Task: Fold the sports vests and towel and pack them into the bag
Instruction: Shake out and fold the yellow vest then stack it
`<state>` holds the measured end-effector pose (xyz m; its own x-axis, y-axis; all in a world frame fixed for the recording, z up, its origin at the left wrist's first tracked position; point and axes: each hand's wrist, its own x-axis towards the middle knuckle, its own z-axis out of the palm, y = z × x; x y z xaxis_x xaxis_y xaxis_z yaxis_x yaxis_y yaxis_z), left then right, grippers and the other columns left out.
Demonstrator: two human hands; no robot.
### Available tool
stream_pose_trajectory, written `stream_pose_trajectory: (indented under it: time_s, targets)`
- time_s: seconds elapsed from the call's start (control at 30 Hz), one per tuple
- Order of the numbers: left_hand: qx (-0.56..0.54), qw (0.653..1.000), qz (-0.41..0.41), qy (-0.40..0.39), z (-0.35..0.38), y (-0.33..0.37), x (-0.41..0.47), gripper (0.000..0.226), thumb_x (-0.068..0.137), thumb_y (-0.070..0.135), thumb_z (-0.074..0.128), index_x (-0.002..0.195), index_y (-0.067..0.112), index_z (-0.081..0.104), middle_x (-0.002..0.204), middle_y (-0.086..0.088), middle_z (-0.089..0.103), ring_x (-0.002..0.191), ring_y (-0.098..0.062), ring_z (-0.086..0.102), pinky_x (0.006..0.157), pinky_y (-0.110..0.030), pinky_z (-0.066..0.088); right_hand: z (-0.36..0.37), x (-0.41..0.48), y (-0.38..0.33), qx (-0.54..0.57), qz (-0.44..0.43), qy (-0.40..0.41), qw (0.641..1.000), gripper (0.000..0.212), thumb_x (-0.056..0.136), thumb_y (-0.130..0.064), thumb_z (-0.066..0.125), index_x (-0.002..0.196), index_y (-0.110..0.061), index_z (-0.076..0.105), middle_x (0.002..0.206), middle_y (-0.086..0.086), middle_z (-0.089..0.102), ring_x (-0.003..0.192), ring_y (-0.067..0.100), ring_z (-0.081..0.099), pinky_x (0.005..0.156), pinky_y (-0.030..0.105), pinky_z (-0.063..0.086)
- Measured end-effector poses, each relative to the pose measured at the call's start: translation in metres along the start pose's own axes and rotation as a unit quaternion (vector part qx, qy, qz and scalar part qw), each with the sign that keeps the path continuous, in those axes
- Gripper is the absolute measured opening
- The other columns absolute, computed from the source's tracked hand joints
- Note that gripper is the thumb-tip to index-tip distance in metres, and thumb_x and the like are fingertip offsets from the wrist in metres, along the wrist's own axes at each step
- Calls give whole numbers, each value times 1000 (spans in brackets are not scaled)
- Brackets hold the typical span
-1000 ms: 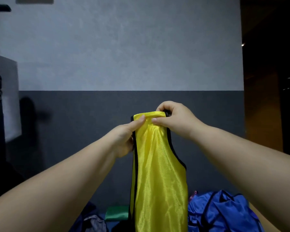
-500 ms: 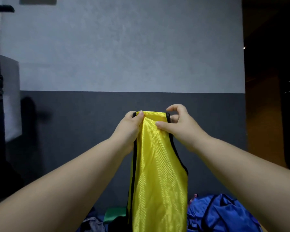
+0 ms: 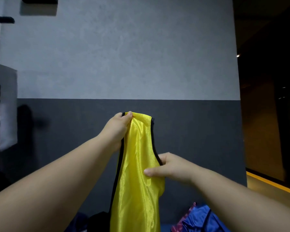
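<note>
Up before the grey wall (image 3: 124, 64), left hand (image 3: 119, 129): pinches the top fold of the shiny yellow black-trimmed sports vest (image 3: 137, 181).
Right hand (image 3: 167, 168): grips its right armhole edge, lower.
Vest: hanging mid-air; looks light, limp, slippery; best held by the trim.

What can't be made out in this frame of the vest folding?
Head view only.
Shiny yellow vest with black trim: hem cut off by the bottom edge.
Right hand: fingers hidden behind the vest; only the thumb shows.
Blue fabric heap: cropped by the bottom edge and the right forearm; count unclear.
Dark shape at bottom left: too dim to call a bag.
Towel: not identifiable.
</note>
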<state>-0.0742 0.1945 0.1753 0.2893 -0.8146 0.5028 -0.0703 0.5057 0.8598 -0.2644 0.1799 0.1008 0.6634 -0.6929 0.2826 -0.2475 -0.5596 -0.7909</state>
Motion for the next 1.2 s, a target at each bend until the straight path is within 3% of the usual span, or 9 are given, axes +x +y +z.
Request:
stream_pose_trajectory:
  time_s: [0.1,0.2,0.37,0.53,0.67,0.8,0.9,1.03,1.2]
  targets:
    - [1,1000,0,10,-12,-1,4,25,96,40,56,98,16,59,82,-3,57,78,-21,57,86,-44,52,-3,0,2,-99,24,-29,994,46,72,-52,76,98,-15,74,105,3,74,100,19,70,100,39,50]
    - [-4,1000,2,28,-26,-1,7,26,97,39,55,100,14,58,80,-3,55,74,-20,56,82,-42,51,-8,-1,8,-220,43,-28,974,65,63,-71,70,92,-12,73,92,4,73,89,19,68,89,38,50]
    - [-10,1000,1,29,-44,0,8,21,98,36,54,99,16,58,82,-3,56,72,-19,56,77,-39,49,-24,-2,9,-260,32,26,965,29,80,-46,75,83,-18,72,83,-6,69,80,5,62,79,30,49]
    - [19,1000,17,-5,-43,-2,5,22,95,36,59,99,14,61,96,-11,61,85,-25,60,91,-49,51,-27,0,-1,-216,-43,132,966,29,72,-36,84,83,-20,63,77,-10,61,70,5,54,66,22,43]
    - [38,996,31,-79,-28,-5,-4,17,95,32,61,93,15,62,87,-8,63,80,-21,61,78,-40,52,-19,10,-19,-78,-65,189,977,62,63,-66,72,110,-31,54,112,-13,61,104,4,59,93,32,50]
    - [21,986,24,-163,-15,-4,-17,12,93,27,63,88,16,63,78,-2,67,71,-16,64,66,-30,54,-10,22,-43,-12,-44,205,978,101,55,-84,64,137,-29,42,129,-6,54,117,10,54,101,37,46]
    - [3,980,24,-198,-13,-2,-24,12,90,27,64,90,15,64,78,-2,68,69,-14,66,60,-28,55,-11,26,-50,-21,-42,243,969,76,72,-69,65,134,-28,47,125,-5,55,115,13,54,98,33,45]
    - [-3,978,20,-205,-17,-3,-25,23,76,37,69,88,18,65,81,-3,66,74,-18,62,67,-32,52,-20,30,-50,-44,-59,223,972,40,82,-58,65,96,-21,69,96,-7,69,93,12,63,85,33,49]
    - [-25,976,7,-214,-20,-7,-25,25,74,33,70,93,17,64,83,-2,65,72,-16,60,68,-31,51,-25,31,-49,-60,-88,216,971,29,88,-48,64,77,-23,58,75,-7,59,75,12,54,72,35,43]
